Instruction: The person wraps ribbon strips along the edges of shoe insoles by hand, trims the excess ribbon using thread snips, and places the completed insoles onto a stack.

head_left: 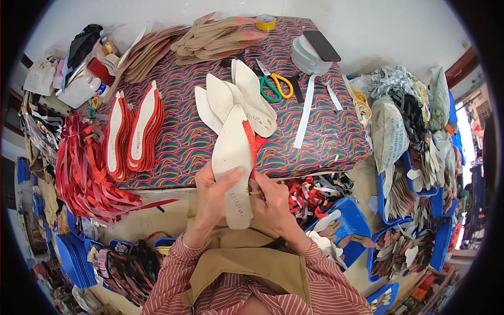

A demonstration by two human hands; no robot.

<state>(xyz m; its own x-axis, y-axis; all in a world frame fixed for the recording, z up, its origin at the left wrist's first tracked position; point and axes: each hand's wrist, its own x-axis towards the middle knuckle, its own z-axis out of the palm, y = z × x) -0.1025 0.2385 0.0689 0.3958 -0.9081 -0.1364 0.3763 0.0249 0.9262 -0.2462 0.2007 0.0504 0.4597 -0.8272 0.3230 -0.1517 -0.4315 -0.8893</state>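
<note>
A white shoe insole [229,152] is held upright in front of me, with small dark print near its heel. My left hand [211,191] grips its left side, thumb across the face. Along the insole's right edge runs a glittery red ribbon [251,139]. My right hand [273,199] is closed at that edge, pinching the ribbon's lower part against the insole; its fingertips are partly hidden. Just beyond lie several loose white insoles [252,89] on the patterned tablecloth. To the left stand two stacks of insoles edged in red [144,128].
A bundle of red ribbons [86,168] hangs over the table's left edge. Scissors [276,86], white tape strip [305,113], phone [322,45] and yellow tape roll [265,22] lie farther back. Brown insole pieces [215,39] are piled behind. A blue bin [349,220] stands at right.
</note>
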